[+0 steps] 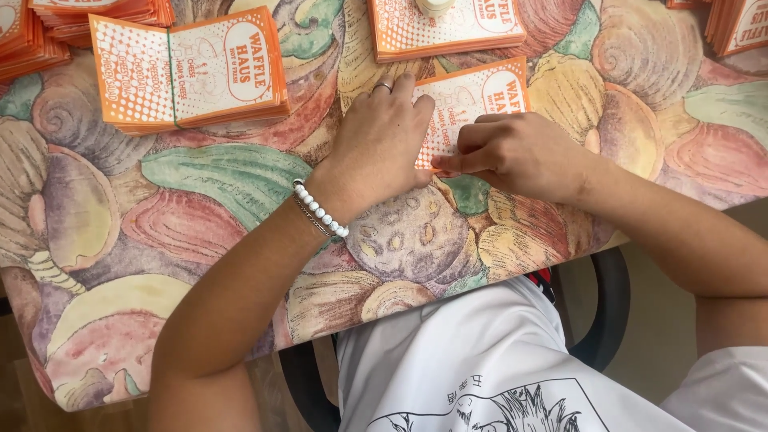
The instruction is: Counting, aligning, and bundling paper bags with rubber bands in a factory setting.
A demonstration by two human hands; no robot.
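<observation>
The left hand lies palm down on an orange and white paper sleeve, fingers spread flat and pressing it against the desk. It grips nothing. A ring sits on one finger, and a white bead bracelet circles the wrist.

The right hand rests just beside the left, touching it at the lower edge of the sleeve. Its thumb and forefinger pinch that edge; the other fingers are curled in.

The sleeve lies flat near the desk's front edge, partly covered by both hands. A banded stack of matching sleeves lies to the left, well apart. A second stack lies just above the sleeve, with a small pale object on top. More stacks occupy the top left corner and top right corner. The desk carries a cloth printed with large shells.
</observation>
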